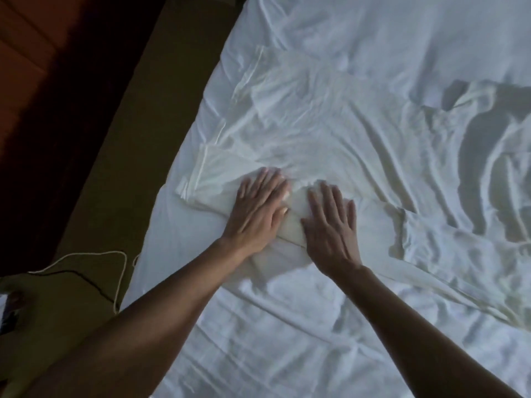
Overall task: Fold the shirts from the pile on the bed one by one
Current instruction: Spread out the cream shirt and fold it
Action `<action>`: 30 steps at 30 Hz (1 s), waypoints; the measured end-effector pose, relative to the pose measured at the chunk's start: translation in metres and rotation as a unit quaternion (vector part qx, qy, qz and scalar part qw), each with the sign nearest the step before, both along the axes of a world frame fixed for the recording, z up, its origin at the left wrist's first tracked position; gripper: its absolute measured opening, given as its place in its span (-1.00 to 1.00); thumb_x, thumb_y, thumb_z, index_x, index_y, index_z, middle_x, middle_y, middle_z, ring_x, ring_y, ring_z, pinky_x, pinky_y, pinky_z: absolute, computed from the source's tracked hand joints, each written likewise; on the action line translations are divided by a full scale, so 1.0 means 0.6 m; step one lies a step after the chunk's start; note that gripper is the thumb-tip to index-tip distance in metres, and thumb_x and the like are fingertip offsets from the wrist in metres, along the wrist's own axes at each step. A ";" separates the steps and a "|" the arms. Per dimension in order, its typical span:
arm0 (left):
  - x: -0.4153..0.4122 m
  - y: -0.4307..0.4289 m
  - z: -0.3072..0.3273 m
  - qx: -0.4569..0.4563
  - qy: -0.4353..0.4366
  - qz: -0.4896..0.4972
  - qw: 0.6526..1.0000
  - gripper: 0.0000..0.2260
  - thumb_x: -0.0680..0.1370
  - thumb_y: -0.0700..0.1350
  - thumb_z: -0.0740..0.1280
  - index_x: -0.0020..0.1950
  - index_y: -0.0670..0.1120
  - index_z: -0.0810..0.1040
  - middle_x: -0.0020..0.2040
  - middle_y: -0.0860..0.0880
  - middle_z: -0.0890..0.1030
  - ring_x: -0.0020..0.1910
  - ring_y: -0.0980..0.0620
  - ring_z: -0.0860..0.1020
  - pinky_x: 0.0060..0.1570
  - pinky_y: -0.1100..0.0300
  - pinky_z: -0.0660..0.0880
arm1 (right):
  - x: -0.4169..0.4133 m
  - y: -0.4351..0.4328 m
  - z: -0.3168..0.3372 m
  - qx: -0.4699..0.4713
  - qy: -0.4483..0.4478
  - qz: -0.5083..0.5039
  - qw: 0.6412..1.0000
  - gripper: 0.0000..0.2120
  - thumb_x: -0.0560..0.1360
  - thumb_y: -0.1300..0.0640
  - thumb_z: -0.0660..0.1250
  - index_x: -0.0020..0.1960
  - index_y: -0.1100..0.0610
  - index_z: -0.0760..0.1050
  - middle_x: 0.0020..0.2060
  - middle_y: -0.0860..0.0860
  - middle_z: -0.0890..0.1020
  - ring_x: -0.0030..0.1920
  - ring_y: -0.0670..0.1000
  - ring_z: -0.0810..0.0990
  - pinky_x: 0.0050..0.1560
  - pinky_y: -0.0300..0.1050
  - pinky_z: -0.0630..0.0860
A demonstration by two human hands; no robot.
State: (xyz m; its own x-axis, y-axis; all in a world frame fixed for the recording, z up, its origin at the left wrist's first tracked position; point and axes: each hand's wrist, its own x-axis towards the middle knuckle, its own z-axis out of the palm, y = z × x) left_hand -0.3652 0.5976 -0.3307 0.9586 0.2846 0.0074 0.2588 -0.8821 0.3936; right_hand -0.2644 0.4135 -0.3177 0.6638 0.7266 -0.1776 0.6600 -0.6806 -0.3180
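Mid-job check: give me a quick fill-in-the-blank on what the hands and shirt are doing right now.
1. Both hands press ____ on the shirt, fingers extended.
2. The left hand and right hand lie ____ each other, not overlapping.
3. The shirt lies on a ____ bed sheet.
4. A cord lies on the floor to the bed's ____.

Missing words: flat; beside; white; left

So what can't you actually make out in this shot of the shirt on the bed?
- Head view: the shirt fabric under the left hand and right hand is covered by the flat palms.
- The crumpled white cloth is cut off by the right edge.
- The dark object at the left edge is cropped and too dim.
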 end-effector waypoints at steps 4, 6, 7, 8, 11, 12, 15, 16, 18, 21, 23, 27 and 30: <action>-0.001 0.045 -0.018 0.062 0.058 -0.019 0.996 -0.45 0.72 0.14 0.01 0.69 -0.03 0.14 0.70 -0.05 0.07 0.68 -0.06 0.00 0.60 -0.20 0.00 | 0.049 -0.073 -0.021 -0.029 -0.018 -0.003 0.999 -0.34 0.67 -0.16 0.10 0.68 0.06 0.07 0.67 0.06 0.06 0.67 0.12 -0.01 0.60 0.30 -0.03; 0.005 0.045 -0.006 0.067 0.070 -0.002 0.995 -0.46 0.72 0.09 0.00 0.69 -0.05 0.13 0.70 -0.06 0.06 0.68 -0.08 -0.02 0.61 -0.19 -0.04 | 0.062 -0.091 -0.015 -0.016 -0.011 -0.014 1.000 -0.35 0.67 -0.16 0.09 0.67 0.10 0.11 0.66 0.09 0.10 0.66 0.14 0.03 0.61 0.28 0.02; 0.011 0.037 0.002 0.062 0.068 0.004 0.996 -0.47 0.71 0.06 0.02 0.68 -0.06 0.16 0.70 -0.07 0.07 0.68 -0.09 -0.01 0.61 -0.20 -0.03 | 0.066 -0.097 -0.011 -0.001 -0.009 -0.017 1.000 -0.36 0.68 -0.15 0.08 0.66 0.14 0.15 0.65 0.12 0.14 0.65 0.16 0.06 0.60 0.27 0.05; 0.022 0.027 0.012 0.057 0.063 0.004 0.996 -0.48 0.70 0.02 0.03 0.67 -0.08 0.19 0.70 -0.08 0.08 0.68 -0.09 0.00 0.60 -0.22 -0.02 | 0.071 -0.103 -0.005 0.011 -0.009 -0.024 1.000 -0.38 0.68 -0.14 0.06 0.64 0.17 0.20 0.64 0.16 0.18 0.64 0.19 0.10 0.60 0.26 0.09; 0.085 -0.006 0.036 0.044 0.038 -0.027 0.998 -0.48 0.66 -0.04 0.11 0.63 -0.10 0.27 0.69 -0.09 0.10 0.67 -0.11 0.02 0.59 -0.23 0.01 | 0.108 -0.126 0.016 0.035 -0.023 -0.068 0.997 -0.43 0.69 -0.07 0.10 0.60 0.20 0.26 0.60 0.21 0.25 0.62 0.22 0.15 0.61 0.18 0.11; 0.112 -0.017 0.042 0.046 0.029 -0.040 0.998 -0.50 0.66 -0.05 0.14 0.61 -0.12 0.31 0.68 -0.11 0.13 0.67 -0.12 0.05 0.59 -0.23 0.02 | 0.128 -0.136 0.023 0.048 -0.032 -0.082 0.995 -0.46 0.68 -0.03 0.15 0.58 0.21 0.29 0.58 0.23 0.29 0.61 0.23 0.18 0.60 0.17 0.13; 0.203 -0.051 0.051 0.047 0.015 -0.064 0.997 -0.58 0.66 -0.08 0.24 0.51 -0.17 0.42 0.65 -0.18 0.21 0.64 -0.20 0.13 0.58 -0.25 0.06 | 0.205 -0.175 0.035 0.082 -0.051 -0.125 0.987 -0.53 0.65 0.06 0.25 0.50 0.24 0.37 0.50 0.28 0.39 0.53 0.30 0.29 0.55 0.20 0.22; 0.233 -0.062 0.053 0.047 0.017 -0.070 0.996 -0.60 0.66 -0.09 0.25 0.48 -0.18 0.44 0.63 -0.20 0.23 0.63 -0.21 0.15 0.57 -0.25 0.07 | 0.233 -0.189 0.039 0.084 -0.053 -0.144 0.985 -0.54 0.65 0.06 0.25 0.48 0.24 0.38 0.48 0.28 0.40 0.51 0.30 0.31 0.54 0.20 0.24; 0.291 -0.082 0.054 0.055 0.020 -0.080 0.995 -0.63 0.65 -0.09 0.25 0.44 -0.18 0.45 0.61 -0.22 0.27 0.62 -0.23 0.18 0.55 -0.26 0.11 | 0.292 -0.219 0.042 0.077 -0.040 -0.188 0.978 -0.54 0.64 0.04 0.24 0.48 0.22 0.37 0.47 0.25 0.40 0.48 0.28 0.33 0.50 0.20 0.29; 0.380 -0.108 0.059 0.056 0.015 -0.094 0.994 -0.64 0.62 -0.10 0.27 0.40 -0.19 0.49 0.55 -0.23 0.35 0.57 -0.26 0.26 0.51 -0.26 0.18 | 0.387 -0.265 0.042 0.091 -0.045 -0.243 0.965 -0.48 0.60 -0.01 0.20 0.45 0.26 0.39 0.40 0.28 0.45 0.42 0.31 0.38 0.45 0.21 0.33; 0.438 -0.125 0.065 0.048 0.010 -0.094 0.994 -0.64 0.60 -0.10 0.27 0.37 -0.20 0.50 0.50 -0.23 0.42 0.52 -0.25 0.32 0.48 -0.23 0.24 | 0.451 -0.294 0.041 0.100 -0.050 -0.280 0.953 -0.47 0.56 0.01 0.20 0.42 0.30 0.40 0.35 0.30 0.48 0.39 0.32 0.41 0.45 0.18 0.31; 0.542 -0.149 0.069 0.026 0.012 -0.081 0.996 -0.65 0.63 -0.10 0.29 0.38 -0.23 0.50 0.39 -0.21 0.51 0.41 -0.21 0.43 0.41 -0.11 0.29 | 0.575 -0.341 0.040 0.085 0.016 -0.386 0.919 -0.46 0.61 0.02 0.28 0.50 0.25 0.32 0.43 0.26 0.40 0.45 0.29 0.33 0.48 0.09 0.24; 0.602 -0.159 0.056 0.018 0.051 -0.078 0.995 -0.65 0.66 -0.02 0.29 0.38 -0.19 0.47 0.35 -0.20 0.54 0.37 -0.23 0.46 0.35 -0.09 0.32 | 0.646 -0.361 0.034 0.064 0.080 -0.406 0.908 -0.34 0.53 -0.18 0.35 0.49 0.18 0.37 0.39 0.21 0.47 0.42 0.27 0.39 0.44 0.08 0.32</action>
State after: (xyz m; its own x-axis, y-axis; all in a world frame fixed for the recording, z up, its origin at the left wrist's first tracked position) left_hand -0.0040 0.5021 -0.2970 0.9875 0.1327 -0.0848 0.1539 -0.9276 0.3404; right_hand 0.1233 0.1969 -0.2975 0.9629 0.0316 -0.2680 -0.1038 -0.8732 -0.4762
